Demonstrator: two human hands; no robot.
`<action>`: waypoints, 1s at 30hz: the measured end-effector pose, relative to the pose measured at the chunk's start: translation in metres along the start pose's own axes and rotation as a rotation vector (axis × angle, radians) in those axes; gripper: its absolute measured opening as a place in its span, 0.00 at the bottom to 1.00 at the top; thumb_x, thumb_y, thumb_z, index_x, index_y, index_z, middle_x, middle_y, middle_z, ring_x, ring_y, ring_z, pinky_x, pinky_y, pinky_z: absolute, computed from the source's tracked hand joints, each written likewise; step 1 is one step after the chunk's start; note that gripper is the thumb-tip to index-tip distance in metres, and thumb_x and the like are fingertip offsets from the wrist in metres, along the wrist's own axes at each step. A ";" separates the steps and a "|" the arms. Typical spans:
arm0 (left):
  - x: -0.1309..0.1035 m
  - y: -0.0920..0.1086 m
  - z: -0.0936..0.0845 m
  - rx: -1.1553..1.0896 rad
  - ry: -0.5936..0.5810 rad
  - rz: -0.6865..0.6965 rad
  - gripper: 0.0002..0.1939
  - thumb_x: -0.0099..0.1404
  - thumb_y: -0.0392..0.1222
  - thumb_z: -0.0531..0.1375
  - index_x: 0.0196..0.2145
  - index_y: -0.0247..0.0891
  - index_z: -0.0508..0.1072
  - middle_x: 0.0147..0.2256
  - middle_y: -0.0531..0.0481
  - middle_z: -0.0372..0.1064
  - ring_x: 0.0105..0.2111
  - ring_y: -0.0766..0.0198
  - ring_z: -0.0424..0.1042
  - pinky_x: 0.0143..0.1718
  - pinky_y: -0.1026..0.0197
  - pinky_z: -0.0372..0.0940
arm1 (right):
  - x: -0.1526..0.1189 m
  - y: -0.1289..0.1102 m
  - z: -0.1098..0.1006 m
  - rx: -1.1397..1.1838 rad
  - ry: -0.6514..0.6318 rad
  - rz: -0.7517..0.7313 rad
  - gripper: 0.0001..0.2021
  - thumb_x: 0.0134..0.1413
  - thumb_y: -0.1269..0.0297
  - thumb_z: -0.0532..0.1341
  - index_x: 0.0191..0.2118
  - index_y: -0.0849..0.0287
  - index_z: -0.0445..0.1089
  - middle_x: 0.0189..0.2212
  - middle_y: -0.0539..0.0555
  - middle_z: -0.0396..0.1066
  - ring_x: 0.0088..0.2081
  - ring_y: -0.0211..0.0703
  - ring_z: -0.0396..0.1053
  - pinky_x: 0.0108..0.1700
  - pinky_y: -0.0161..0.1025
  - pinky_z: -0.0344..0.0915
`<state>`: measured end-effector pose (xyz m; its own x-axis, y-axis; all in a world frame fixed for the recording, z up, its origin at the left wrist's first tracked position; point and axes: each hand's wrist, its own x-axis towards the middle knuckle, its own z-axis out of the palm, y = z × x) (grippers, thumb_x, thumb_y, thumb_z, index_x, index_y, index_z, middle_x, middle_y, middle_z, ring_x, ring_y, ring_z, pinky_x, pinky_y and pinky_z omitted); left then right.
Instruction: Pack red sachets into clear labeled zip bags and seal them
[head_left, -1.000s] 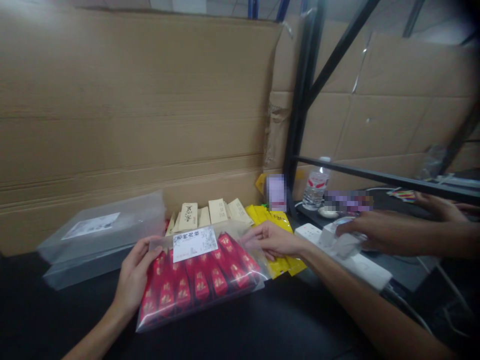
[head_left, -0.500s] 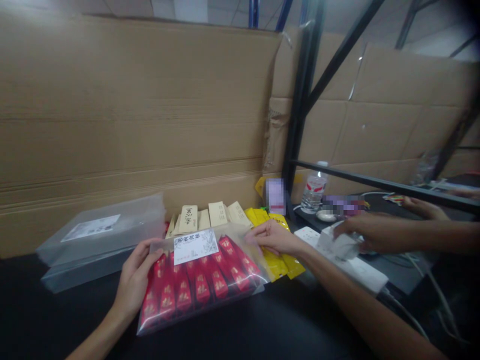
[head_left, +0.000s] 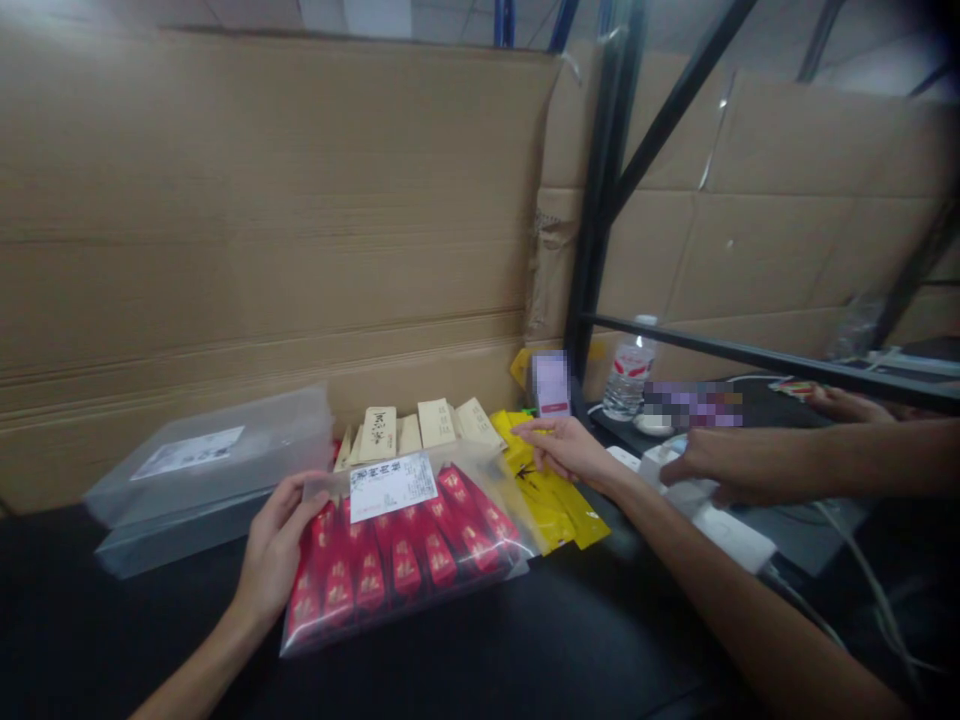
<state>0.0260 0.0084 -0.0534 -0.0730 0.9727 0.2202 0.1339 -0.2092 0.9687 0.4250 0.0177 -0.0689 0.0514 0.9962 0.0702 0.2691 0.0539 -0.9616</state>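
Note:
My left hand (head_left: 281, 535) grips the left edge of a clear plastic bag (head_left: 420, 610), thumb on top. Inside the bag lie several red packets (head_left: 405, 565) with gold lettering, in a row. A white printed label (head_left: 391, 487) sits on the bag's upper part. My right hand (head_left: 566, 450) is off the bag, just beyond its upper right corner, over yellow packets (head_left: 551, 500). Its fingers stretch out to the left and appear to hold nothing. Behind the bag stand several cream-coloured packets (head_left: 379, 437).
Frosted plastic bags (head_left: 247, 460) with a label lie at left. A cardboard wall (head_left: 262, 200) backs the black table (head_left: 600, 640). At right are a black metal frame (head_left: 600, 200), a water bottle (head_left: 630, 370), a power strip (head_left: 735, 540) with cables, and another person's hand (head_left: 705, 465) by a white plug.
My right hand has let go of the bag's upper right corner and moved slightly up, over the yellow packets. My left hand still holds the bag, which has barely shifted.

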 end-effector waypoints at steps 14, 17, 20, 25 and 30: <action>0.001 0.002 0.001 0.013 0.001 -0.017 0.24 0.54 0.58 0.68 0.43 0.42 0.74 0.40 0.50 0.78 0.42 0.49 0.77 0.41 0.55 0.70 | 0.011 0.011 -0.007 0.133 0.222 0.084 0.41 0.62 0.66 0.55 0.74 0.65 0.32 0.23 0.53 0.76 0.12 0.34 0.54 0.13 0.28 0.45; 0.002 0.002 0.001 0.020 0.008 -0.007 0.24 0.53 0.58 0.69 0.42 0.41 0.75 0.39 0.50 0.78 0.43 0.49 0.76 0.41 0.56 0.70 | 0.011 0.008 -0.005 0.139 0.247 0.089 0.42 0.62 0.68 0.53 0.75 0.64 0.30 0.23 0.52 0.75 0.12 0.33 0.53 0.13 0.28 0.44; 0.002 0.002 0.002 0.025 0.015 -0.003 0.24 0.53 0.58 0.69 0.41 0.41 0.75 0.39 0.49 0.79 0.42 0.48 0.77 0.40 0.56 0.70 | 0.012 0.006 -0.004 0.136 0.269 0.093 0.41 0.62 0.70 0.52 0.75 0.65 0.30 0.21 0.51 0.74 0.11 0.33 0.51 0.12 0.28 0.42; 0.002 0.002 0.002 0.026 0.023 0.000 0.24 0.52 0.59 0.69 0.41 0.41 0.75 0.39 0.49 0.79 0.43 0.47 0.76 0.40 0.55 0.70 | 0.016 0.007 -0.007 0.115 0.283 0.058 0.42 0.60 0.71 0.51 0.75 0.67 0.29 0.16 0.46 0.69 0.10 0.34 0.50 0.13 0.28 0.42; 0.002 -0.001 0.000 0.023 0.011 0.000 0.24 0.53 0.59 0.68 0.42 0.41 0.75 0.40 0.50 0.79 0.43 0.49 0.77 0.40 0.56 0.70 | 0.014 0.001 -0.006 0.064 0.237 -0.014 0.36 0.61 0.67 0.51 0.73 0.63 0.40 0.16 0.44 0.68 0.10 0.32 0.50 0.13 0.27 0.43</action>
<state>0.0262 0.0106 -0.0536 -0.0839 0.9715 0.2216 0.1563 -0.2069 0.9658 0.4315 0.0318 -0.0671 0.2746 0.9517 0.1372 0.2105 0.0797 -0.9743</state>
